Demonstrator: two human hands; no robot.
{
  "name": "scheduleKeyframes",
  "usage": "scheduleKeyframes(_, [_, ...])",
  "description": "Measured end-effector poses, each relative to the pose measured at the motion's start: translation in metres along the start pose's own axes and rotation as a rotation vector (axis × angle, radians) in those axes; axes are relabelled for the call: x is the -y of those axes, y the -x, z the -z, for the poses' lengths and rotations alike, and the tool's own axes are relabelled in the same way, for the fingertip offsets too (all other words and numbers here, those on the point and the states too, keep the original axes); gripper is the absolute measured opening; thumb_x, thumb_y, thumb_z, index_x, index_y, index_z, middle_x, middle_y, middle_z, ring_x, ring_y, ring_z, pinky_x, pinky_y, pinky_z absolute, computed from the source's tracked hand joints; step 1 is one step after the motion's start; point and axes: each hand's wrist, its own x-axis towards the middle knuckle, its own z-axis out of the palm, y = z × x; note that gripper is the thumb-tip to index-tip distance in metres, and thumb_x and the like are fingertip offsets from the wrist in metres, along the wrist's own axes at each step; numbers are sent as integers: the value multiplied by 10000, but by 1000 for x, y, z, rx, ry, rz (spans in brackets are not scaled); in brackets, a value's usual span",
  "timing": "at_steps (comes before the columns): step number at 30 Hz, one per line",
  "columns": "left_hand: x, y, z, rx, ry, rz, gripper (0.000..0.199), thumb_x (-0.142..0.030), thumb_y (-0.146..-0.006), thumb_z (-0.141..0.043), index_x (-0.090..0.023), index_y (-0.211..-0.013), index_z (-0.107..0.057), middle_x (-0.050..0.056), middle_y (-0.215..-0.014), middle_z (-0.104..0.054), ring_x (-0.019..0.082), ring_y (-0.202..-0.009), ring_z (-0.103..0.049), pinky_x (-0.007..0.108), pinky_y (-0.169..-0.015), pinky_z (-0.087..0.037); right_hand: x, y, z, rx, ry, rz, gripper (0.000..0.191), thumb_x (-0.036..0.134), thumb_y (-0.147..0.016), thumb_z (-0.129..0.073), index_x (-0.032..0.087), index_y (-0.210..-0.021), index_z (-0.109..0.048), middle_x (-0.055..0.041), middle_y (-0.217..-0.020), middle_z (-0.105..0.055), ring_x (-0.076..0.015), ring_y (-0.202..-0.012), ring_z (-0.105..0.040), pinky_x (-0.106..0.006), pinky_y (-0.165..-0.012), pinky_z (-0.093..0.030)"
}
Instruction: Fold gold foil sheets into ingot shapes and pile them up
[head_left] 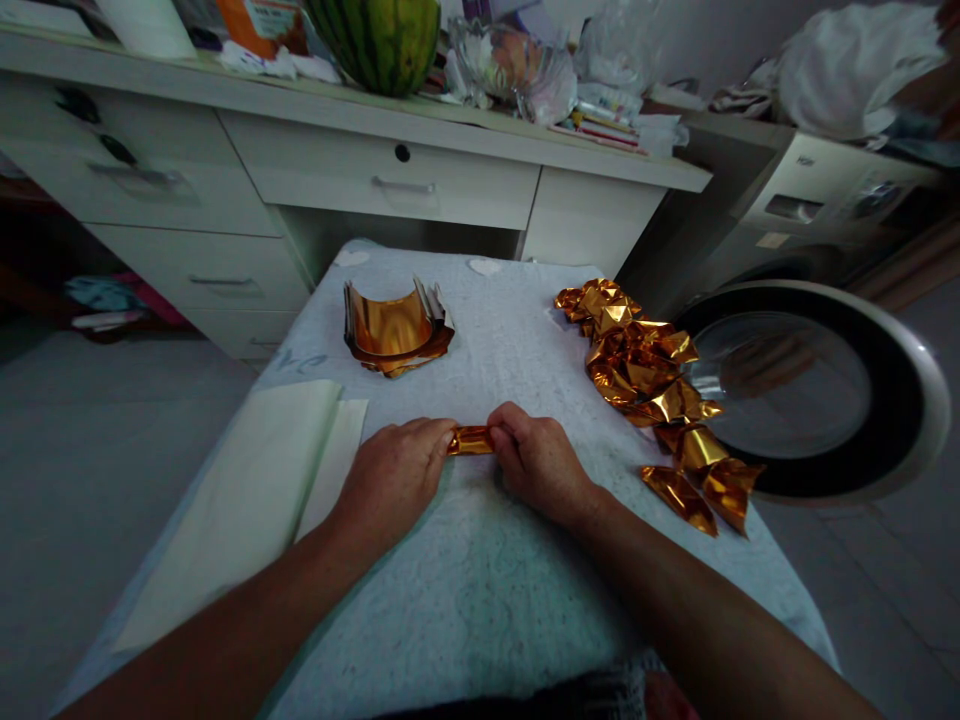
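Observation:
A small strip of shiny gold foil paper is stretched level between my two hands, just over the cloth-covered table. My left hand pinches its left end, and my right hand pinches the right end. The fingers hide both ends of the strip. Beyond my left hand stands a curved stack of gold foil sheets with pale backs. To the right of my right hand lies a heap of folded gold foil pieces, trailing toward the near right edge.
Pale paper sheets lie along the left side of the table. Behind it, a white drawer desk carries a watermelon and a glass bowl. At right, a washing machine door hangs open close to the table edge.

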Motion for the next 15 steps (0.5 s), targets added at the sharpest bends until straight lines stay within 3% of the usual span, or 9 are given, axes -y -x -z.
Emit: scheduleKeyframes(15, [-1, 1, 1, 8, -123, 35, 281, -157, -938, -423, -187, -1014, -692, 66, -984, -752, 245, -861, -712, 362, -764, -535, 2, 1, -1, 45, -36, 12, 178, 219, -934, -407, 190, -952, -583, 6, -656, -617, -129, -564, -561, -232, -572, -368])
